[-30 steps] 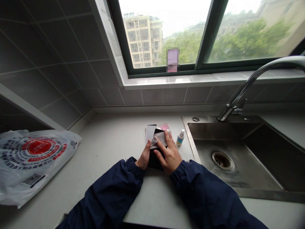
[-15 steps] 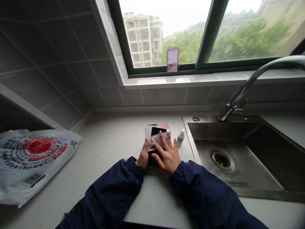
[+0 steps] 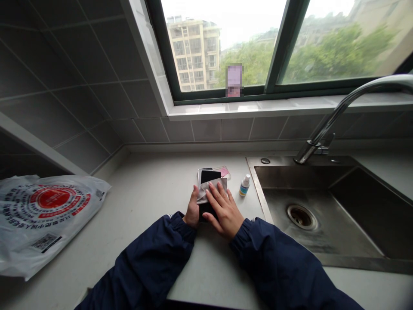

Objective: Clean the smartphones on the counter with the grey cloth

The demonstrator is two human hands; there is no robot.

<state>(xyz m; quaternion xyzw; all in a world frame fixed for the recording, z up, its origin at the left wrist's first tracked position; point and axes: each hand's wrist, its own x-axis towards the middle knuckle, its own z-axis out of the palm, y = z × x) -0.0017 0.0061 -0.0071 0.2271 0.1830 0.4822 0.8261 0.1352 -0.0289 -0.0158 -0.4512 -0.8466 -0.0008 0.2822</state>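
Note:
A dark-screened smartphone [image 3: 206,208] is gripped along its left side by my left hand [image 3: 192,211], thumb up on the edge. Across its screen lies a thin grey cloth [image 3: 202,195], partly under my right hand [image 3: 225,212]. The right fingers are stretched out flat, pressing the cloth onto the glass. Beyond the phone, a pale-framed flat item [image 3: 199,173] and a clear case with a pink patch [image 3: 225,172] rest on the counter, partly covered. To the right of my right hand stands a small white-capped spray bottle [image 3: 244,187] with a blue and yellow label.
On the right, a steel sink [image 3: 261,193] with a curved faucet [image 3: 335,116] is set into the white counter [image 3: 155,189]. A white plastic bag [image 3: 48,219] with red print lies at the left. Behind the counter is a tiled wall [image 3: 206,130] below a window.
My right hand and the cloth have shifted slightly left and down across the phone, with the fingers closer together. The phone has tilted and moved a little left. The bottle has stayed put.

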